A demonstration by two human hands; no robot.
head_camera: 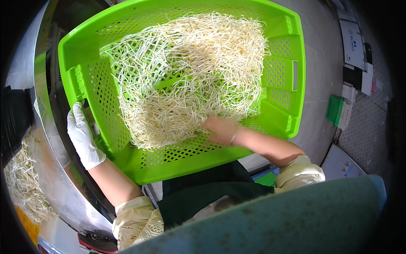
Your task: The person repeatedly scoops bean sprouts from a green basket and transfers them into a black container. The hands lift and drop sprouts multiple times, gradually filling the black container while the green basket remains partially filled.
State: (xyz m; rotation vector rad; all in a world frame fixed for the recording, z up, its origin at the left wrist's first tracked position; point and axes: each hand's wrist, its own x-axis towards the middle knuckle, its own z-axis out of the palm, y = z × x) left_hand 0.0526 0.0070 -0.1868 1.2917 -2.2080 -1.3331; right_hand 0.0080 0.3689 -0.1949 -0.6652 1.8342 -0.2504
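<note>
A large green perforated plastic basket (pixel 190 171) fills the middle of the view. Bean sprouts (pixel 222 47) lie in it, thick at the upper right and lower left, thinner at the upper left, where the basket's floor shows through. My left hand (pixel 84 139), in a white glove, grips the basket's left rim by the handle slot. Blurred, my right hand (pixel 222 129) is at the near edge of the sprouts, low over the basket; whether its fingers hold any sprouts cannot be told.
A stainless steel edge (pixel 54 139) curves along the left, with more bean sprouts (pixel 25 187) beyond it. On the right are a green container (pixel 334 110), white boxes (pixel 352 44) and a pale panel with warning signs (pixel 342 163). A blue-green surface (pixel 269 219) covers the lower right.
</note>
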